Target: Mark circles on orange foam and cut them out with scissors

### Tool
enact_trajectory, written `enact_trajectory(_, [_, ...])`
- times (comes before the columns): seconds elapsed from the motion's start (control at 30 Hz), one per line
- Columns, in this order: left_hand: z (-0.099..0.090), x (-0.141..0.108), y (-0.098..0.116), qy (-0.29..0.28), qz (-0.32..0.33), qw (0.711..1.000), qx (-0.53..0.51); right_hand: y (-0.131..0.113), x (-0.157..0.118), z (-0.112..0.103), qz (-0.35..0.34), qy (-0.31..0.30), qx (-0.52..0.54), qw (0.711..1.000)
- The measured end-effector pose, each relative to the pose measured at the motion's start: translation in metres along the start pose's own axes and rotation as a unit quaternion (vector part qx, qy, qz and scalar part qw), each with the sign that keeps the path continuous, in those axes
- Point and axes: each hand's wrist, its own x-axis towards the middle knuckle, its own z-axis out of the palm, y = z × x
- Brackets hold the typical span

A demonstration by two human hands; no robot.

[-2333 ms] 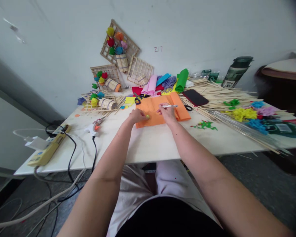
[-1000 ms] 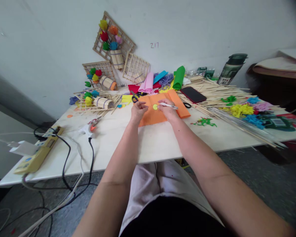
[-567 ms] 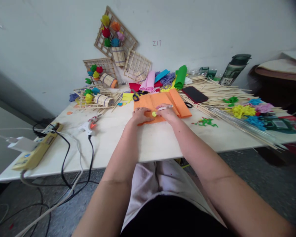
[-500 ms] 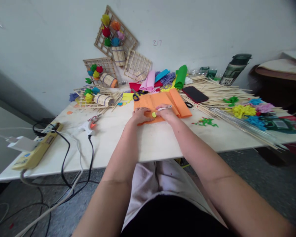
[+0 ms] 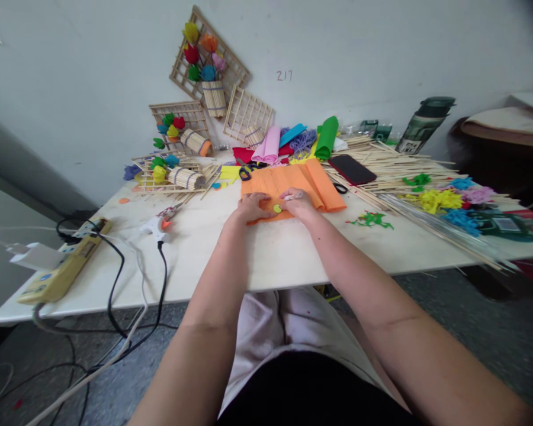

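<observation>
The orange paper [image 5: 273, 181] lies on the desk [image 5: 284, 254], creased, folded over at its right. The left hand [image 5: 252, 207] rests on its left part, fingers apart; mid-paper is a yellow piece [image 5: 276, 208], showing as a crescent; rightward, the right hand [image 5: 296, 202] clamps a white pen [image 5: 295, 195]. Beyond the paper's left, a stick basket [image 5: 214, 99] holds colourful flowers [image 5: 208, 73].

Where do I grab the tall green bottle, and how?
Probably around the middle of the bottle, below its lid, coming from the right: its body is long and round and seems to stand on its base, while sticks lie in front and to its left. The right hand is nearer, but it holds a white pen.
</observation>
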Motion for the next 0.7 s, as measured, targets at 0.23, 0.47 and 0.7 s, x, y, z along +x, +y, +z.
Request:
enact_trajectory(0.23, [0.0007,0.0013,-0.0043,-0.004,0.009,1.0,-0.004,0.0005,0.0001,0.0009,-0.008,-0.001,-0.025,1.0])
enact_trajectory(0.47, [0.0001,0.0018,-0.006,-0.021,0.018,1.0,0.014,0.0029,-0.0022,0.0011,-0.027,0.009,-0.031,0.999])
enact_trajectory(0.7, [-0.0037,-0.0021,-0.0013,-0.043,0.01,0.998,0.055,0.0069,0.0003,0.0038,-0.039,0.003,-0.054,0.998])
